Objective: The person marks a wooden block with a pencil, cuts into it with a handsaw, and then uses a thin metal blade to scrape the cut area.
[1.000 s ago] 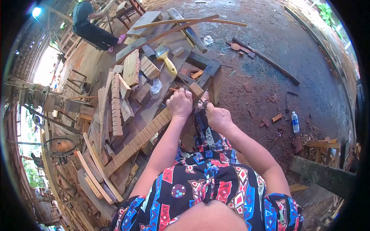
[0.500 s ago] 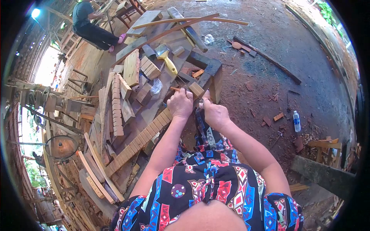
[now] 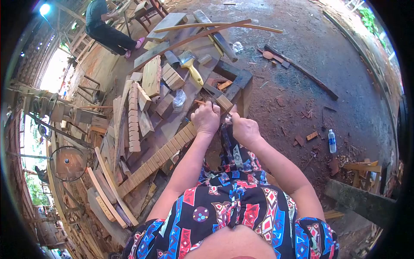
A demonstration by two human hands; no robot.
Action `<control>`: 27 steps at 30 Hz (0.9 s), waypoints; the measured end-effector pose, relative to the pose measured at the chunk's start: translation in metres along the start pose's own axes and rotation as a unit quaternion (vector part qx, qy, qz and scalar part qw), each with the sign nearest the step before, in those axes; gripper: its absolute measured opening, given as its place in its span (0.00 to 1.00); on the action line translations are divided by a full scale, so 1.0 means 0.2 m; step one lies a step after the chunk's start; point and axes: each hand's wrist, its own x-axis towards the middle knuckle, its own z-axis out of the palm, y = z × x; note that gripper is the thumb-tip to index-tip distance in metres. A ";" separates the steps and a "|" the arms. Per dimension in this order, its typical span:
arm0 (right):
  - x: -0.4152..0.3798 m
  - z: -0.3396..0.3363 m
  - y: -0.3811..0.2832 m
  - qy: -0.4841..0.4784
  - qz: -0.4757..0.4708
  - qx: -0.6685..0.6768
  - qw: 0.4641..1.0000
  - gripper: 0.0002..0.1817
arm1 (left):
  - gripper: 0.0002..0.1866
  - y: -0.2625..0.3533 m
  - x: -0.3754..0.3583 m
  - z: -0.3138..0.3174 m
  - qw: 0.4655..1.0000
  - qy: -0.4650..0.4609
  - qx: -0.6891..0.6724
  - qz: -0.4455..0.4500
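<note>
My left hand [image 3: 206, 117] is closed at the near edge of the workbench. A thin reddish-brown stick [image 3: 199, 102] pokes out beyond its knuckles; how the fingers grip it is hidden. My right hand [image 3: 246, 131] is closed too, just right of the left one, its fingertips by the near end of a small wooden block [image 3: 224, 103]. What the right fingers hold is too small to make out. Beyond the block lies a dark square wooden frame [image 3: 242, 79] with wood scraps inside. Left of my left hand runs a long row of wooden pieces [image 3: 164, 151] set side by side.
On the bench lie a yellow-handled paintbrush [image 3: 192, 71], wooden blocks [image 3: 172, 77], a crumpled plastic bag [image 3: 179, 100] and long curved strips [image 3: 215, 25]. A water bottle [image 3: 331, 141] stands on the floor at right. Another person [image 3: 101, 26] works at the far left.
The whole view has shifted slightly, with bench and floor items appearing a little farther right. Both hands stay closed beside the small block, with only slight movement.
</note>
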 end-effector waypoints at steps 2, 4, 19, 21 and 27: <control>0.00 0.00 -0.01 0.025 -0.013 -0.001 1.000 0.09 | 0.16 0.00 0.00 0.00 1.000 -0.010 0.001 -0.005; -0.09 -0.02 0.01 0.003 -0.005 0.008 1.000 0.09 | 0.16 0.00 0.00 0.00 1.000 -0.007 0.002 -0.003; 0.04 -0.14 -0.05 0.079 0.005 0.078 0.994 0.07 | 0.15 0.01 -0.01 -0.03 1.000 -0.012 -0.024 -0.002; -0.01 -0.15 -0.01 0.091 -0.012 0.067 0.993 0.08 | 0.16 0.01 0.00 -0.03 0.999 -0.038 -0.022 -0.012; -0.05 -0.03 0.02 0.054 -0.025 0.029 0.998 0.09 | 0.17 0.00 0.01 0.00 1.000 -0.014 -0.025 -0.010</control>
